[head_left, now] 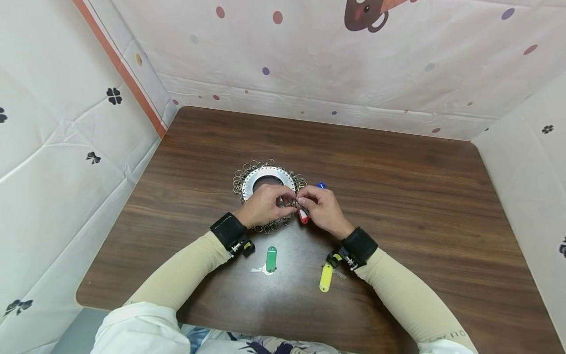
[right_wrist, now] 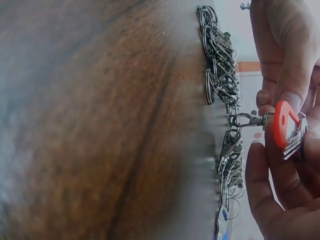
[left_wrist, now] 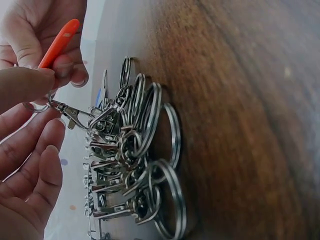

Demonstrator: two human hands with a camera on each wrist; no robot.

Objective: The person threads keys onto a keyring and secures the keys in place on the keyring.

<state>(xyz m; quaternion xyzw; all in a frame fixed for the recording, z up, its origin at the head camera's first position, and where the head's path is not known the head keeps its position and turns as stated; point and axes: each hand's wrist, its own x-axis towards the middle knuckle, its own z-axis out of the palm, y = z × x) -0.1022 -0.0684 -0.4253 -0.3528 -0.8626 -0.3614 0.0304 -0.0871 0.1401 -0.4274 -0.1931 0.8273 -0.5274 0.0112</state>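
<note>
A white metal ring plate (head_left: 265, 170) lies on the table, edged with several small lobster clasps (left_wrist: 107, 122) and split rings (left_wrist: 172, 195). Over its right edge, both hands meet fingertip to fingertip. My left hand (head_left: 265, 204) pinches one clasp's split ring (left_wrist: 35, 107) between thumb and finger. My right hand (head_left: 326, 211) pinches a red key tag (right_wrist: 283, 125) with a silver key (right_wrist: 296, 141) beside it, close against that clasp (right_wrist: 250, 120). Fingers partly hide where tag and ring meet.
A blue key tag (head_left: 321, 185) sits behind the right hand, by the plate's edge. Nearer the person lie a green tag (head_left: 271, 259) with its key (head_left: 258, 270) and a yellow tag (head_left: 325, 278) with its key, under the right wrist. Patterned cloth walls (head_left: 309, 69) border the table.
</note>
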